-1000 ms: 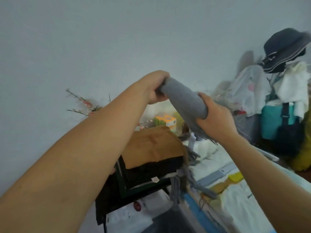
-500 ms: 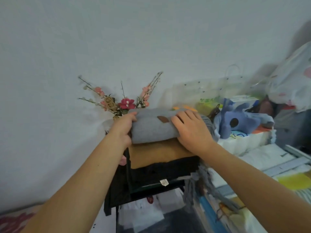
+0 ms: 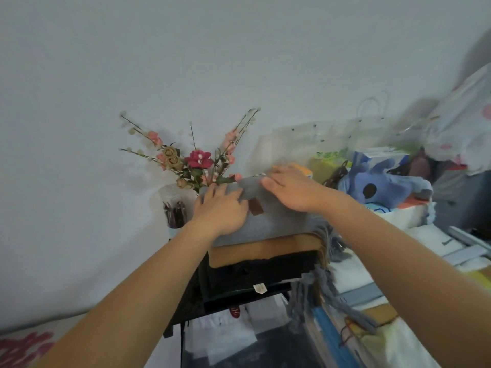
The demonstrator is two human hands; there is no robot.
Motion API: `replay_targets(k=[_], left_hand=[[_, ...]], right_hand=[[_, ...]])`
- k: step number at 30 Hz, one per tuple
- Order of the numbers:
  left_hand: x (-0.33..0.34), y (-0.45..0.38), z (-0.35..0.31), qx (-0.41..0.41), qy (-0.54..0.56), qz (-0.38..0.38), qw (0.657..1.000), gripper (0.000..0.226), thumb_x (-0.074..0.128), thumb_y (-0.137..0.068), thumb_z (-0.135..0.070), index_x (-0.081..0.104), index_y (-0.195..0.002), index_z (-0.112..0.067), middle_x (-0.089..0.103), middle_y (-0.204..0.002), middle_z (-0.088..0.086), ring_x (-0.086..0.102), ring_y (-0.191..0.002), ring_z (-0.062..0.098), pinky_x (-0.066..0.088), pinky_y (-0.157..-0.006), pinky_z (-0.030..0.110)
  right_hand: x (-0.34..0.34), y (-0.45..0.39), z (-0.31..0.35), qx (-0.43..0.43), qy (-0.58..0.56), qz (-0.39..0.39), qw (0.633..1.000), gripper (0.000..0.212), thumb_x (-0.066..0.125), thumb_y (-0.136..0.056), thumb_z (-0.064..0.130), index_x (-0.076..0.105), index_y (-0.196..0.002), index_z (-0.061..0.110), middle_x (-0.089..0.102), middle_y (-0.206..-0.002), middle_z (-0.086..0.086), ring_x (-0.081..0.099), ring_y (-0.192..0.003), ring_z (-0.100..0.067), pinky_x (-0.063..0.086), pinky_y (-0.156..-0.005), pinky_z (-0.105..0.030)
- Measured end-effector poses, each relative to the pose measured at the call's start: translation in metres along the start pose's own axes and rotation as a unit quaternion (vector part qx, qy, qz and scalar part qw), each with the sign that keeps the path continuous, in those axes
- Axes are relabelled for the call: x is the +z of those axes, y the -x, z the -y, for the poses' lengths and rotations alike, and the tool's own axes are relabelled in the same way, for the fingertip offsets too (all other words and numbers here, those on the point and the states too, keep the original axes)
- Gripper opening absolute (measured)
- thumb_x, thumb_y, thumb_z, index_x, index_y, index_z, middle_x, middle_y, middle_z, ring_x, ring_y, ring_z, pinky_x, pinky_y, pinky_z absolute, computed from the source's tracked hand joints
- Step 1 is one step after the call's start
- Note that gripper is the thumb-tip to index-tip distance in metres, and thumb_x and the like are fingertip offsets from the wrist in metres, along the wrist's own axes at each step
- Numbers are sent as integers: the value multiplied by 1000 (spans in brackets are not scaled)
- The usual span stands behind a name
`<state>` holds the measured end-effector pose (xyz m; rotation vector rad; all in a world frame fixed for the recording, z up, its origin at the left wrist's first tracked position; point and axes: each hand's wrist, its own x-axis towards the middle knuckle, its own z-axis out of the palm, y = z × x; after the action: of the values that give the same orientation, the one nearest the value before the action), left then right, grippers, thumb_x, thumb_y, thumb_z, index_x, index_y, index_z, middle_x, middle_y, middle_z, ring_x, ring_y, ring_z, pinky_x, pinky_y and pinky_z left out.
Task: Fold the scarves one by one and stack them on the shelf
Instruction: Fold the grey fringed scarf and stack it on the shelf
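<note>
2 hands flat on the grey scarf [image 3: 276,224]: left hand [image 3: 221,209] at 9 o'clock of its brown tag [image 3: 255,207], right hand [image 3: 291,188] at 2 o'clock, fingers straight, pressing, gripping nothing. Scarf sits folded atop the tan scarf [image 3: 265,251] and black scarf [image 3: 260,272] on the shelf [image 3: 186,314]. So 3 look stacked; grey fringe [image 3: 329,237] hangs loose at 3 o'clock, and more scarves may remain, unseen. Flower vase [image 3: 175,205] touches near 10 o'clock, blue plush toy [image 3: 382,187] at 2 o'clock crowds the stack.

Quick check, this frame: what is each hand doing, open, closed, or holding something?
Left hand: open, fingers flat on the grey scarf.
Right hand: open, fingers straight, pressing the same scarf's far edge.
</note>
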<state>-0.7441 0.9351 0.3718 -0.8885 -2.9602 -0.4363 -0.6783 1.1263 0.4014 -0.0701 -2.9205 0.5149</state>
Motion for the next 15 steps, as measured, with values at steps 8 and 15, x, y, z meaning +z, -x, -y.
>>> replay_targets(k=[8,15], left_hand=[[37,-4,7,-131,86,91,983,84,21,-95,-73,-5,-161,-30,-16,-168,4,-6,-153,43,8,-124,56],[24,-17,8,-105,58,104,987,74,19,-93,-64,22,-159,-30,18,-165,13,13,-150,39,20,-119,59]], right_hand=[[70,-9,-66,196,-121,53,972,64,19,-103,60,28,-157,26,30,-161,-10,32,-145,-32,24,-117,-42],[55,-14,-26,67,128,-83,986,49,26,-103,43,53,-138,22,50,-147,-8,45,-133,-33,35,-110,-52]])
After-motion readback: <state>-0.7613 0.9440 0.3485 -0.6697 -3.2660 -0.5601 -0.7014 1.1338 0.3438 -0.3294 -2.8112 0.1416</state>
